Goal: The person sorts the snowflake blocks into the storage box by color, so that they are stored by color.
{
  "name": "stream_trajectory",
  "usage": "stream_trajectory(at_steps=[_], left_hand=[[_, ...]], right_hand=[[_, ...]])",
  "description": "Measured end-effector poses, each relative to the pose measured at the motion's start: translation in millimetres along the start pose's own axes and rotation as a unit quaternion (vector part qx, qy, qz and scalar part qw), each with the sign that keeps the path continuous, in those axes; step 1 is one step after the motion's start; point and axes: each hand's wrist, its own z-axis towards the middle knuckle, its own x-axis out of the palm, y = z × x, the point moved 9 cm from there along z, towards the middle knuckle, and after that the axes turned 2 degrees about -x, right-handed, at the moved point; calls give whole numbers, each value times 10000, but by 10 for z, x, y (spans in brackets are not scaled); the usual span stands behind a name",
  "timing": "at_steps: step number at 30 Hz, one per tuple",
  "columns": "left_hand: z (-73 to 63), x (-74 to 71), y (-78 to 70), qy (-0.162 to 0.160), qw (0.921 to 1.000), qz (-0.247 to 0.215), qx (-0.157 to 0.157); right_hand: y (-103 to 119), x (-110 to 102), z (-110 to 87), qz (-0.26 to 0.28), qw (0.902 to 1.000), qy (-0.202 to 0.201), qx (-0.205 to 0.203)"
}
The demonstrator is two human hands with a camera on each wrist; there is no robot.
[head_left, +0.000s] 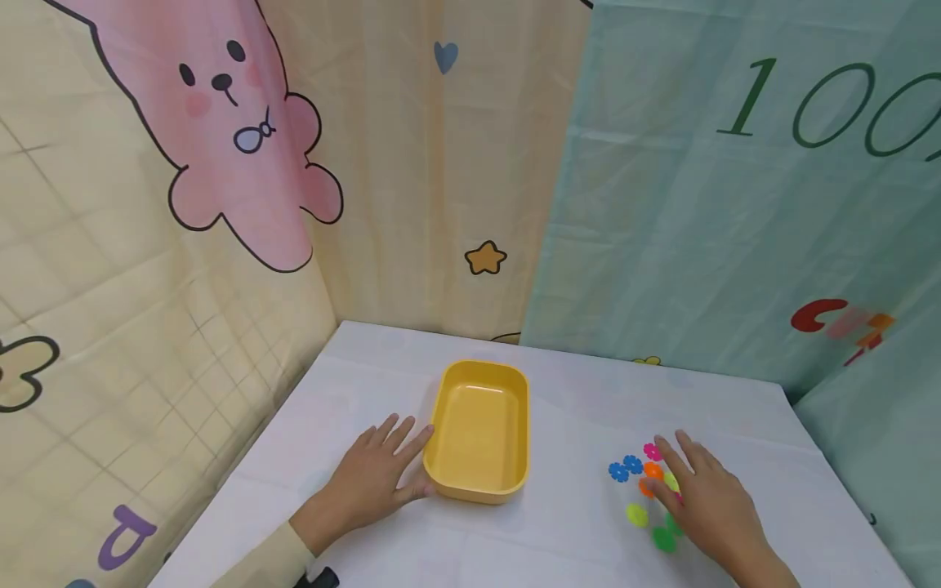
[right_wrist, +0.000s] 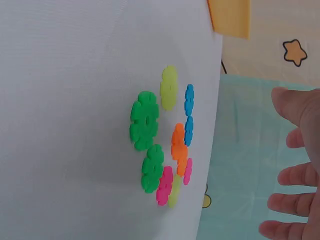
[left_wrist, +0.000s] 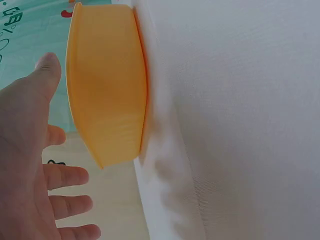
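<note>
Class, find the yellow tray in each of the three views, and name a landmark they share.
Head: yellow tray, below centre.
Left wrist: yellow tray, upper left, side-on.
Right wrist: yellow tray, top edge, right of centre, partly cut off.
Shared landmark: teal curtain.

Free room lies between tray (head_left: 479,437) and flower pieces (head_left: 653,471).

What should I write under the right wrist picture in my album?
A right hand hovers above bright flower-shaped discs on a white tablecloth.
</note>
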Motion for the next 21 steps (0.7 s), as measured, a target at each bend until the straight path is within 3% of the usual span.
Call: stream_trajectory(at_steps=[3,10,16,21], left_hand=[[7,14,3,111,9997,-192,-114],[24,5,-4,-48,9994,-312,-156],[39,33,-24,-32,9992,-373,-122],[40,57,-42,60,9989,-430,-176]], right_hand=[[-109,4,41,150,9996,116,208],[-338,53,122,505,9970,238,535],[-573,275,205,894,9880,926,851],[-781,571,264,1339,9698,1702,1124]])
